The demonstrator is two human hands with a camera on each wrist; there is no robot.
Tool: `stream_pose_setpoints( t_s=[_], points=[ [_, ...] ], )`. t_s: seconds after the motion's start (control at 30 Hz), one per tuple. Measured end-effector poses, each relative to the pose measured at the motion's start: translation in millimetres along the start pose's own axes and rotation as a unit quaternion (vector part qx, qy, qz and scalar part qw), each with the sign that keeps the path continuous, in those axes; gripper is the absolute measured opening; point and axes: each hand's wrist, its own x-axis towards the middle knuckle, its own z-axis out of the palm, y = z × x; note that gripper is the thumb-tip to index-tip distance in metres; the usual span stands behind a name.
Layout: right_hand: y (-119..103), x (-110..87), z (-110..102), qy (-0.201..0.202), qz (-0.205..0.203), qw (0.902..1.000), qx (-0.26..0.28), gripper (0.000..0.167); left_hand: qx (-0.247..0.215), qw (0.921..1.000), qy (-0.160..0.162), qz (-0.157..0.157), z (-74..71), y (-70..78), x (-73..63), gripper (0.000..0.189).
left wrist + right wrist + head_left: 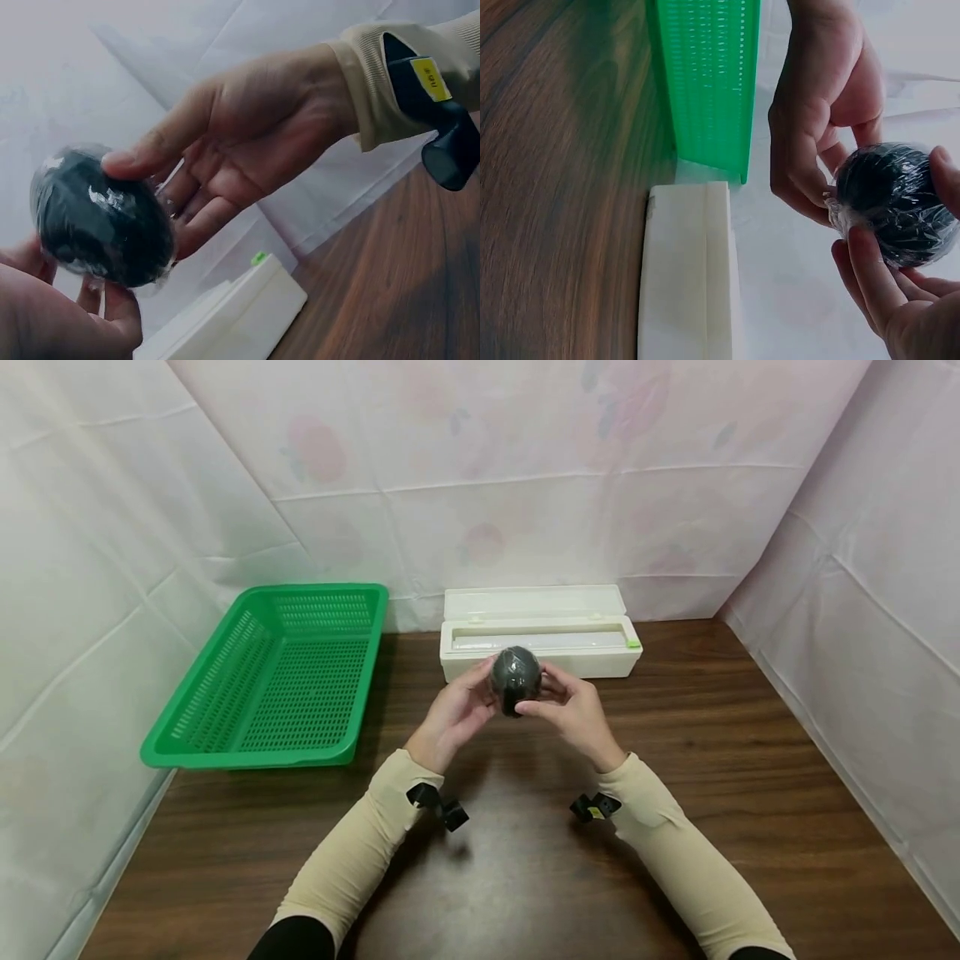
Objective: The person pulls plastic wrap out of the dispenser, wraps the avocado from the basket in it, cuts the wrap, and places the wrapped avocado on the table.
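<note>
A dark, rounded thing wrapped in clear film (516, 675) is held up between both hands, above the table and before a white box. With thumb on one face and fingers round the other side, my right hand (577, 710) grips it; the right wrist view shows the film's gathered edge by these fingertips. My left hand (457, 710) holds the opposite side, its fingers bent at the film and partly hidden behind the thing. In the left wrist view, the wrapped thing (105, 217) looks nearly black and shiny, with loose film at its lower edge.
The white box (540, 664) stands at the back with its lid up and a white roll inside. A green perforated basket (360, 693) is at the left. White cloth (480, 543) hangs behind and at both sides of the brown wooden table (525, 877).
</note>
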Motion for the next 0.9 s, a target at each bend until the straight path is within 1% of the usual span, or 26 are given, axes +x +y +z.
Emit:
stream_pose_setpoints(
  t_s=[0.07, 0.17, 0.23, 0.3, 0.37, 0.47, 0.57, 0.63, 0.67, 0.7, 0.73, 0.8, 0.83, 0.87, 0.9],
  points=[
    [-0.8, -0.2, 0.9, 0.006, -0.004, 1.0000, 0.002, 0.063, -0.009, 0.9997, 0.020, 0.014, 2.2, -1.8, 0.2, 0.027],
    [-2.0, -0.8, 2.3, 0.015, -0.012, 0.9998, 0.005, 0.064, -0.008, 0.9973, 0.058, 0.044, 5.9, -4.2, 0.8, 0.030],
    [-3.2, -1.3, 2.9, 0.012, -0.020, 0.9996, 0.013, 0.068, -0.007, 0.9947, 0.080, 0.064, 8.6, -4.5, 1.3, 0.024],
    [-4.4, -1.8, 3.5, 0.005, -0.032, 0.9992, 0.023, 0.072, 0.000, 0.9927, 0.090, 0.079, 11.1, -3.5, 1.3, 0.017],
    [-5.5, -2.2, 3.5, 0.000, -0.042, 0.9986, 0.031, 0.075, 0.003, 0.9922, 0.090, 0.087, 13.0, -1.6, 0.8, 0.018],
    [-6.7, -2.9, 3.1, -0.002, -0.055, 0.9980, 0.032, 0.075, 0.003, 0.9947, 0.071, 0.075, 14.0, 1.5, -1.4, 0.027],
    [-7.2, -2.7, 2.5, -0.003, -0.059, 0.9978, 0.032, 0.073, -0.026, 0.9982, 0.038, 0.040, 12.9, 3.8, -3.3, 0.033],
    [-7.3, -2.5, 2.2, -0.009, -0.054, 0.9979, 0.035, 0.072, -0.042, 0.9986, 0.025, 0.020, 11.9, 4.5, -4.2, 0.034],
    [-7.3, -2.5, 2.1, -0.012, -0.050, 0.9981, 0.035, 0.071, -0.045, 0.9986, 0.025, 0.015, 11.3, 4.6, -4.3, 0.033],
    [-6.9, -2.6, 1.7, -0.014, -0.044, 0.9982, 0.036, 0.071, -0.037, 0.9987, 0.031, 0.016, 10.6, 4.5, -4.5, 0.030],
    [-6.8, -2.9, 1.4, -0.014, -0.038, 0.9985, 0.038, 0.071, -0.022, 0.9985, 0.042, 0.025, 10.0, 4.2, -4.6, 0.027],
    [-6.1, -3.5, 0.7, -0.014, -0.023, 0.9987, 0.043, 0.071, 0.032, 0.9949, 0.072, 0.063, 8.9, 3.6, -5.1, 0.018],
    [-5.8, -3.7, 0.5, -0.014, -0.016, 0.9989, 0.043, 0.071, 0.064, 0.9902, 0.087, 0.089, 7.8, 3.2, -5.5, 0.013],
    [-5.5, -3.8, 0.4, -0.014, -0.009, 0.9990, 0.042, 0.070, 0.105, 0.9820, 0.104, 0.117, 7.0, 3.1, -6.2, 0.009],
    [-4.8, -3.5, 0.4, -0.012, -0.004, 0.9990, 0.042, 0.070, 0.146, 0.9705, 0.120, 0.149, 6.2, 3.2, -7.1, 0.008]
  ],
)
